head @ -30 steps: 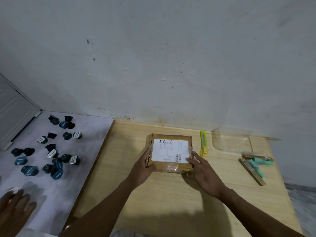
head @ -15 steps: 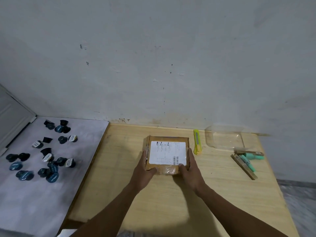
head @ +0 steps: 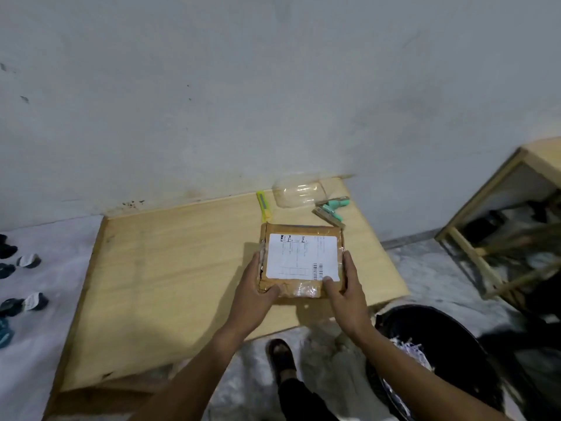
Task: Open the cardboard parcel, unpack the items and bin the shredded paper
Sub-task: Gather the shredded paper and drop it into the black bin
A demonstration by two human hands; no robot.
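Observation:
A flat cardboard parcel (head: pixel 302 259) with a white shipping label and clear tape is held over the right part of the wooden table (head: pixel 170 268). My left hand (head: pixel 255 287) grips its near-left corner, thumb on top. The near-right edge is held by my right hand (head: pixel 346 287), whose thumb lies on the label. The parcel is sealed. A black bin (head: pixel 449 347) stands on the floor at my right, with shredded paper (head: pixel 406 350) inside it.
A yellow utility knife (head: pixel 263 205), a clear plastic container (head: pixel 299 192) and green markers with a wooden strip (head: pixel 331 209) lie behind the parcel. Dark capsules (head: pixel 21 287) dot the white surface at left. A wooden stool frame (head: pixel 498 226) stands at right. My foot (head: pixel 280 357) is below.
My right hand closed on the parcel's right edge, and both hands now hold it nearer the table's right side. The view swung right, revealing the bin and the stool.

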